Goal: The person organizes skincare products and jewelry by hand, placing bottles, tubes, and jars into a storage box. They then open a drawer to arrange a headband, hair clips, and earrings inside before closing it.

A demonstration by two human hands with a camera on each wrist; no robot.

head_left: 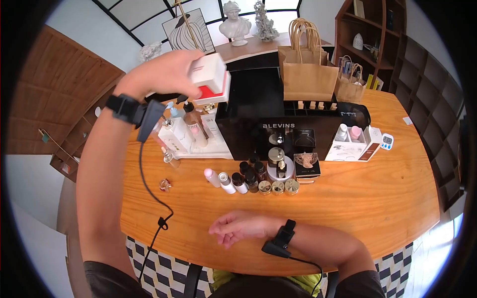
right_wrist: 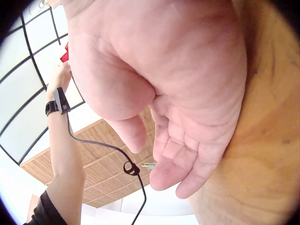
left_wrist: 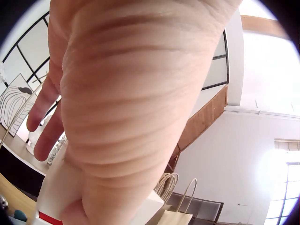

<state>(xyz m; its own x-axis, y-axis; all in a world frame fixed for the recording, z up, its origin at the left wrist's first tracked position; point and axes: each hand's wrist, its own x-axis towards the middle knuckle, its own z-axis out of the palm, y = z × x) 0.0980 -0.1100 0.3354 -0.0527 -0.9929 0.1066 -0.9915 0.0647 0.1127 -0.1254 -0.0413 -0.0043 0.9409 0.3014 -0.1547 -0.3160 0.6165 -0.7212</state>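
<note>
The left hand [head_left: 161, 74], raised at the upper left of the head view, grips a white box [head_left: 208, 72]. Red and a second white edge [head_left: 223, 92] show directly under that box, beside the black organizer's top left corner. In the left wrist view the palm and wrist of the left hand [left_wrist: 126, 103] hide most of the white box [left_wrist: 58, 187]. The right hand [head_left: 243, 227] lies over the table's near part, holding nothing, its fingers loosely bent. The right wrist view shows the right hand [right_wrist: 164, 93] with its palm in view and nothing in it.
A black organizer [head_left: 251, 89] stands mid-table, with paper bags [head_left: 308, 74] behind its right part. Bottles and jars [head_left: 238, 181] line its front. A white tray [head_left: 206, 155] of bottles is at its left, a white box [head_left: 348, 149] at its right. A small ornament [head_left: 165, 185] lies at left.
</note>
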